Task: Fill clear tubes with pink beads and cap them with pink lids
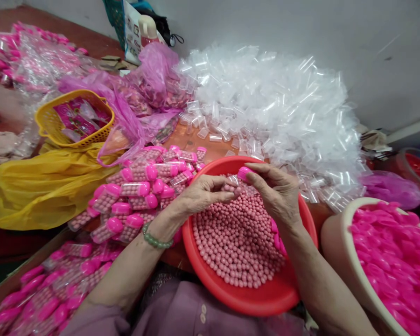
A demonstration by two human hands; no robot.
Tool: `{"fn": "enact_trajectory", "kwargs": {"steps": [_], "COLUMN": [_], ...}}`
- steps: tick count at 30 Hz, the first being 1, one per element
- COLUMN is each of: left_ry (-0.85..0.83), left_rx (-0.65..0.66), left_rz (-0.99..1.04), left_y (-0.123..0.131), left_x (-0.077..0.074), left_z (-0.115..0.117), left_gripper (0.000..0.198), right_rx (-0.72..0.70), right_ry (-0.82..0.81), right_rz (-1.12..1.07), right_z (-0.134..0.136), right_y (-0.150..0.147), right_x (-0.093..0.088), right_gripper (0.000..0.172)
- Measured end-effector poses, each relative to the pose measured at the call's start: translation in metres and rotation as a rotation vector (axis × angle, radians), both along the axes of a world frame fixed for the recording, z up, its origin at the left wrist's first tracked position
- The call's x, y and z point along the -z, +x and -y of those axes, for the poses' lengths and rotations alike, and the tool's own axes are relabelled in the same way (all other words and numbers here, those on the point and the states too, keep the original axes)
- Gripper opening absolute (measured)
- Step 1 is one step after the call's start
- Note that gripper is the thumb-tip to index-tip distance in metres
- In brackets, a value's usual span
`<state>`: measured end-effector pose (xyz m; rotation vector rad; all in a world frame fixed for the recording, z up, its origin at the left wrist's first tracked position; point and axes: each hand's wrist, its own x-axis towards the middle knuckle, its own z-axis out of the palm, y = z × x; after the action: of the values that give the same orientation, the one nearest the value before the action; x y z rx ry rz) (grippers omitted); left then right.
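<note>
My left hand [213, 190], with a green bead bracelet [157, 237] on the wrist, is closed around a small clear plastic bottle [233, 180] with pink balls in it. Between the thumb and fingers of my right hand [276, 189] is a bright pink cap [245, 173], close by the bottle's end. Whether cap and bottle touch, I cannot tell. Both hands are above a red basin [255, 303] holding many round pink balls [236, 247]. A few more pink caps [277, 238] lie in the basin near my right wrist.
Capped bottles of pink balls [136, 189] lie piled left of the basin. Behind is a large heap of clear empty bottles [276, 102]. A cream bucket [339, 242] of pink caps stands right. A yellow basket [75, 116] and yellow bag [49, 186] are at left.
</note>
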<state>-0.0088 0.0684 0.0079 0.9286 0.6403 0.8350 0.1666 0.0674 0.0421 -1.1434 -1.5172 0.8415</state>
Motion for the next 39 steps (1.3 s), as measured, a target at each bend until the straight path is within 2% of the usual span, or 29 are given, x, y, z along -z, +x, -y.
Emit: {"fn": "enact_trajectory", "kwargs": {"steps": [3,12,22,31,36,39], "left_ry": [-0.002,0.020,0.057,0.107,0.195,0.242], "left_rx": [-0.031,-0.004,0.071,0.020,0.040,0.047], "left_rz": [0.041,-0.048,-0.054,-0.109,-0.257,-0.297], "left_y": [0.001,0.002,-0.002,0.004,0.004,0.004], "left_x": [-0.001,-0.003,-0.003,0.001,0.007,0.012], "left_z": [0.001,0.002,0.001,-0.001,-0.001,-0.002], "left_gripper": [0.027,0.021,0.022,0.017,0.014,0.014], "right_rx": [-0.006,-0.041,-0.199,-0.284,-0.396,-0.388], "right_ry": [-0.012,0.023,0.137,0.225,0.218,0.229], "right_rz": [0.025,0.079,0.227,0.512,0.621,0.677], "right_z": [0.000,-0.002,-0.008,-0.007,-0.008,-0.007], "right_y": [-0.001,0.002,0.006,0.018,0.019,0.022], "right_x": [0.000,0.001,0.001,-0.013,-0.016,-0.018], "right_gripper": [0.016,0.013,0.012,0.014,0.016,0.017]}}
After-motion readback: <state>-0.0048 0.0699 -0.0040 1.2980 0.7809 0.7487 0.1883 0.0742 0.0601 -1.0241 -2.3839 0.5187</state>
